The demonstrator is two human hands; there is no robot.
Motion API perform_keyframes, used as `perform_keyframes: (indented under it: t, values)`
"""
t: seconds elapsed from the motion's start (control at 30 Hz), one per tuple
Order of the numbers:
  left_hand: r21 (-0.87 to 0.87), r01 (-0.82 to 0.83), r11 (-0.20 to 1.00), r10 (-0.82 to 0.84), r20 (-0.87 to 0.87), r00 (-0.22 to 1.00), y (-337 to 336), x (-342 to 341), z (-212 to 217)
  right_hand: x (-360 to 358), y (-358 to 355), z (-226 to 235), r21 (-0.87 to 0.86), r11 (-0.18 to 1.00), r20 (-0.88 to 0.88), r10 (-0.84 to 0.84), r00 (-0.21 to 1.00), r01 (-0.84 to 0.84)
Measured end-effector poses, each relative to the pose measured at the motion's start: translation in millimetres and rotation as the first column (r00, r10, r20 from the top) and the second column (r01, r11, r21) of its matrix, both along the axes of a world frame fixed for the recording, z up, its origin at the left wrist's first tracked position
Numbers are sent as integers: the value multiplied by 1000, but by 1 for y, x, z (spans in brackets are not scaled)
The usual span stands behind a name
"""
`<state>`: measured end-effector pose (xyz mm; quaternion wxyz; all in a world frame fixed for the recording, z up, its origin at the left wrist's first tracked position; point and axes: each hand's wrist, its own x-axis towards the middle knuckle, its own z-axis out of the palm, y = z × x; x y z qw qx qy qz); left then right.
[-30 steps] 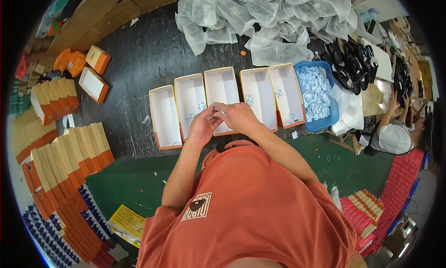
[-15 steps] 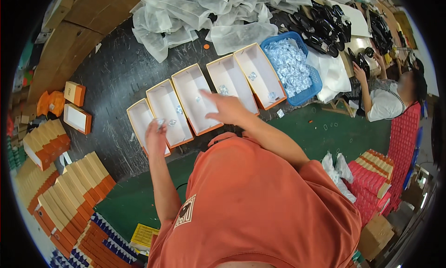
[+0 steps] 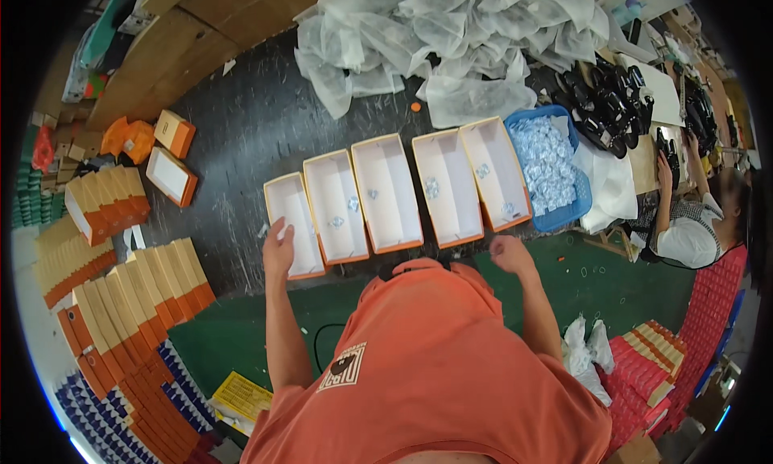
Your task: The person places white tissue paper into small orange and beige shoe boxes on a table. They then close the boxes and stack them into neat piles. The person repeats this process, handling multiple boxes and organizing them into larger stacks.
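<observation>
- The left hand [image 3: 279, 248] rests open on the near end of the leftmost open box [image 3: 293, 225], fingers spread flat over its white inside.
- The right hand [image 3: 509, 253] hangs loosely curled just in front of the row, holding nothing that shows — near the box at the right end [image 3: 497, 174].
- Five orange-edged open boxes lie side by side on the dark table [image 3: 241, 134]; small clear packets lie in four of them.
- A blue basket of packets [image 3: 551, 162] touches the row's right end.
</observation>
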<state>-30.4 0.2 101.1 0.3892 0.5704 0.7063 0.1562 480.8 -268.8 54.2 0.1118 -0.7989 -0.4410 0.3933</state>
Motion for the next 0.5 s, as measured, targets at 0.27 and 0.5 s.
perform_keyframes:
  t: [0.27,0.5]
  values:
    - [44,-58,997,39,352,935,114,140,-2,-101,224,94,554,677,-15,590,808,-484]
    - [-136,-62,989,131,593,795,206,266,-11,219,408,28,606,413,-472,-501,725,680]
